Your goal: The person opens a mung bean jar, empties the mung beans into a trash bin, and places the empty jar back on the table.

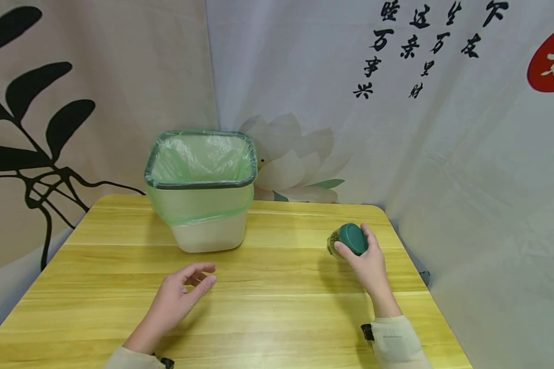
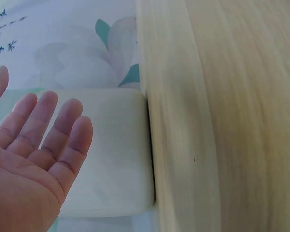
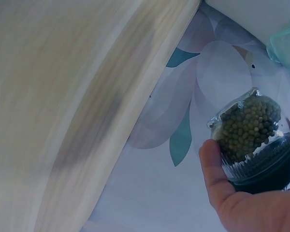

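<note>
Right hand (image 1: 369, 264) of a person pinches a short transparent jar (image 3: 251, 135), thumb on one side and fingertips on the other, above the far right part of a yellow wood-grain table (image 1: 277, 318). From my remote seat I see a smooth round dark-green lid (image 1: 353, 239) uppermost and small round green grains (image 3: 246, 126) inside; whether the jar leans, I cannot be sure.

I judge a slip the likeliest trouble: the grip sits high, about the lid, and a weak squeeze could let the jar drop, then roll off the table's right edge nearby. A loose lid would be worse, since the body might part from it and scatter the grains; how firmly it is fastened, I cannot tell.

Left hand (image 1: 180, 292), thumb apart and fingers loosely bent, holds nothing just in front of a tapered white plastic bin (image 1: 208, 236). I reckon it lies too far from the jar to save a fall. A careless sweep from it could nudge the bin backward or snag the thin translucent green liner (image 1: 203, 154) folded over the rim.
</note>
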Available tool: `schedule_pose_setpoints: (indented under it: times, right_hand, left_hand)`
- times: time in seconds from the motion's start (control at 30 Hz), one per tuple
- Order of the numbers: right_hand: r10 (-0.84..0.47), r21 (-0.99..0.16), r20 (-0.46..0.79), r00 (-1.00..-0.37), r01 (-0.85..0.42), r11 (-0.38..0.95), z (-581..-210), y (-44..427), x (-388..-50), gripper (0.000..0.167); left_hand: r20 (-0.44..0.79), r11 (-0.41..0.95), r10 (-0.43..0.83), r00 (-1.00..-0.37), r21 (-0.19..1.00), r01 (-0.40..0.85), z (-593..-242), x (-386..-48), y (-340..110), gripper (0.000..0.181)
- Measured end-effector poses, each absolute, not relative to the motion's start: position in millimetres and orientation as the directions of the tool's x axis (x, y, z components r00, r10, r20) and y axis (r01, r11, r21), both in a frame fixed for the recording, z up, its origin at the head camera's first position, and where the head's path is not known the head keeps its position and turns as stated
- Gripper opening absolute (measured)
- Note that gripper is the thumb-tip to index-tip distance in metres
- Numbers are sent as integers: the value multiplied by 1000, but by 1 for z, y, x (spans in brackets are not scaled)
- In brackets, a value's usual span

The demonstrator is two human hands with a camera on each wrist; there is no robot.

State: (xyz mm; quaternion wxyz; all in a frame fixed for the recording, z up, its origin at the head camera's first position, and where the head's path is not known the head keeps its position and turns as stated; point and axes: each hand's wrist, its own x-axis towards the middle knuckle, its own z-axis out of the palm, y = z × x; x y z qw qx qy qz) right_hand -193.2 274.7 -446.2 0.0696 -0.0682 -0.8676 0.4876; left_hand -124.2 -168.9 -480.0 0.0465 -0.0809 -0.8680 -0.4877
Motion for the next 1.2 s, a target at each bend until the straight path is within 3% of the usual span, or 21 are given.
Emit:
schedule_pose_setpoints:
  times: [1.2]
  right_hand:
    - [107,-879,82,-991,-21,477,-441,235,-169,99]
  left_hand:
    - [142,444,60,-988,883,154,-478,-123,-160,32]
